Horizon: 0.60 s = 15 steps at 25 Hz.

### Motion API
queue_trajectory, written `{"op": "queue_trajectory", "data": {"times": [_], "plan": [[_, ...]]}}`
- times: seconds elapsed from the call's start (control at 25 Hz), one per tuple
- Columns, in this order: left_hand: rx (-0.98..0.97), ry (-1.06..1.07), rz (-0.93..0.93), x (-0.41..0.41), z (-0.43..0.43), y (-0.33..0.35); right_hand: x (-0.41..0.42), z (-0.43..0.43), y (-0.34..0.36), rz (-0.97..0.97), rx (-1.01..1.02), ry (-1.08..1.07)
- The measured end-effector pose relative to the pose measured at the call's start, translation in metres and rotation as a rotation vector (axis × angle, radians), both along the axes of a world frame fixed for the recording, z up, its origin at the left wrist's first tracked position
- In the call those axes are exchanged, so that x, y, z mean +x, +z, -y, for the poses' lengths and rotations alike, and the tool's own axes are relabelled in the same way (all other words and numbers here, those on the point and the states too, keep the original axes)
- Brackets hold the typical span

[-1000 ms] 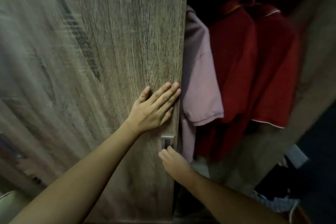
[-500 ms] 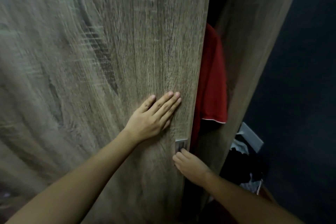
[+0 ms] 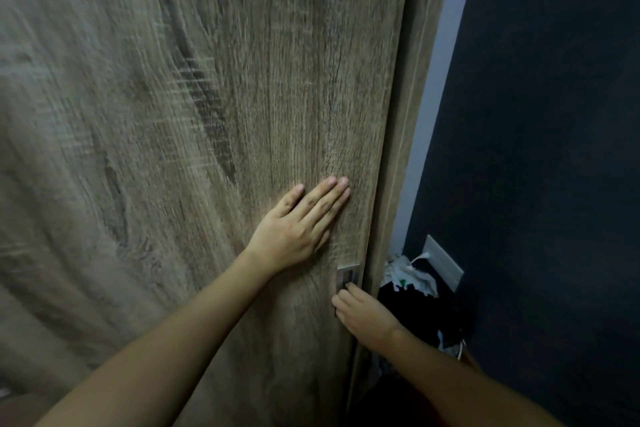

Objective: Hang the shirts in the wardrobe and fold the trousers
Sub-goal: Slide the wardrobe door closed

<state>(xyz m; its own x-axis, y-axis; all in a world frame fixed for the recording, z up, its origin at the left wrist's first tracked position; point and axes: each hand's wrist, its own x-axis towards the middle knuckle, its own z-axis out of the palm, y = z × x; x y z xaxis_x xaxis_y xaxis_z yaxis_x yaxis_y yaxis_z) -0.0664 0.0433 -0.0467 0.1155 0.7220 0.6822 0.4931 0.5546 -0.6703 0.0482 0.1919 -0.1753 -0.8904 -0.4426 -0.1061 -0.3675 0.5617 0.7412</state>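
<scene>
Wardrobe door (image 3: 207, 114) closed, contents hidden, left hand (image 3: 298, 229) flat on it mid-frame, fingers straight, right hand (image 3: 363, 315) curled on metal handle (image 3: 347, 277) below

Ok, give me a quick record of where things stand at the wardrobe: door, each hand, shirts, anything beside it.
door: wardrobe door drawn across to the side frame; no gap visible
left hand: left hand flat on the door, fingers straight
right hand: right hand with fingers curled at the handle
shirts: none in view; interior hidden
beside wardrobe: heap of dark and white items low down by the dark wall
trousers: cannot tell whether any are in the heap
</scene>
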Motion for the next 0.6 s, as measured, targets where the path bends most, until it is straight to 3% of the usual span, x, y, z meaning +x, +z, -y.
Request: {"op": "queue_trajectory", "data": {"times": [0.4,0.6], "plan": [[-0.03,0.047,-0.037,0.007,-0.008,0.001,-0.003,-0.013,-0.01,0.082,-0.035,0.004],[-0.028,0.093,-0.013,0.011,-0.005,0.003,-0.001,-0.012,-0.007,0.032,0.013,-0.007]]}}
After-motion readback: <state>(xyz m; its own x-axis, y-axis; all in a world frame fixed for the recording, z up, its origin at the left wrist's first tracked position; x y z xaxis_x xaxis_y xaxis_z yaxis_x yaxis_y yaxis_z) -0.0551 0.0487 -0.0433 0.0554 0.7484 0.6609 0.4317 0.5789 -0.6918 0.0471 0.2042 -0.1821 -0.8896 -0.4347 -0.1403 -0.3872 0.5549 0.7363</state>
